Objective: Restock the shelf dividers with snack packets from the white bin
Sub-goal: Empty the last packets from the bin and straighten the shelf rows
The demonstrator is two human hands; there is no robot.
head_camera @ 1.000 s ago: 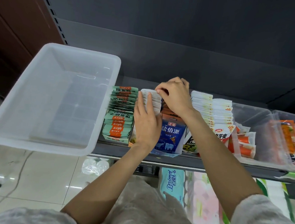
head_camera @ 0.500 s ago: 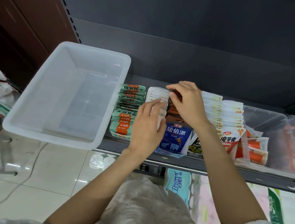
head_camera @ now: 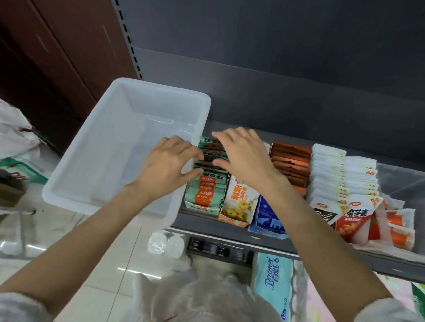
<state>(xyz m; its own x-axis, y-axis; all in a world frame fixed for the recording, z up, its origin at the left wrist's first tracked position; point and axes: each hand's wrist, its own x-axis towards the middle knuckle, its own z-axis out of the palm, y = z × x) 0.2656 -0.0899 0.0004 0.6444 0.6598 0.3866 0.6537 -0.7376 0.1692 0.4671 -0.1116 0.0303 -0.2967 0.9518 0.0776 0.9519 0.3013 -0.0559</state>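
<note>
One head-worn wide-angle view only, looking forward and steeply down from above and behind both hands, close in. Left hand (head_camera: 166, 168) and right hand (head_camera: 244, 157) sit mid-frame; forearms run down to bottom corners. White bin (head_camera: 98, 177) left of the hands, shelf (head_camera: 226, 229) under and right of them, floor below.

Soft even indoor light, glare on floor tiles (head_camera: 131, 271), motion-blurred hands, wide-angle bending at edges
</note>
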